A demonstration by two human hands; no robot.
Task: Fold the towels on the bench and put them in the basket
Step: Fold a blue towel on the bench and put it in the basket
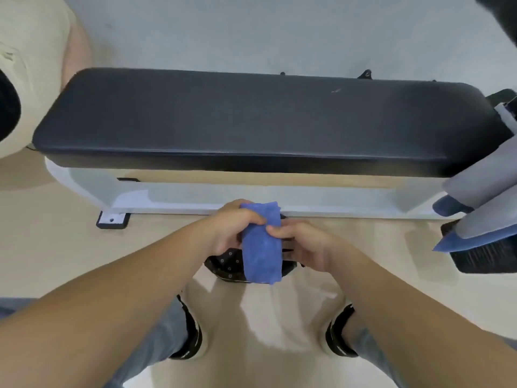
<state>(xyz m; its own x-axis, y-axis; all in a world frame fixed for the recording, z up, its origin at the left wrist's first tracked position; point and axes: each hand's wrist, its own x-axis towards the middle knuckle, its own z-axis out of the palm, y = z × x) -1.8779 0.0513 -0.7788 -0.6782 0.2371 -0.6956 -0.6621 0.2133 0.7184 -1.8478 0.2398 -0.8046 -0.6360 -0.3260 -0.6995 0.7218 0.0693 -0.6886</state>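
Note:
A blue towel [261, 245], folded into a narrow strip, hangs between both hands in front of the bench. My left hand [233, 229] grips its upper left edge. My right hand [300, 243] pinches its right edge. Directly under the towel sits a dark patterned basket [226, 264], mostly hidden by the towel and my hands. The black padded bench [251, 121] stretches across the view beyond my hands, with no towel lying on its top.
The bench stands on a white frame [195, 197] on a beige floor. At the right edge, grey and blue folded cloths [475, 214] lie over a black object [486, 256]. A cream-coloured rounded object [30, 65] stands at the far left. My shoes [193, 334] show below.

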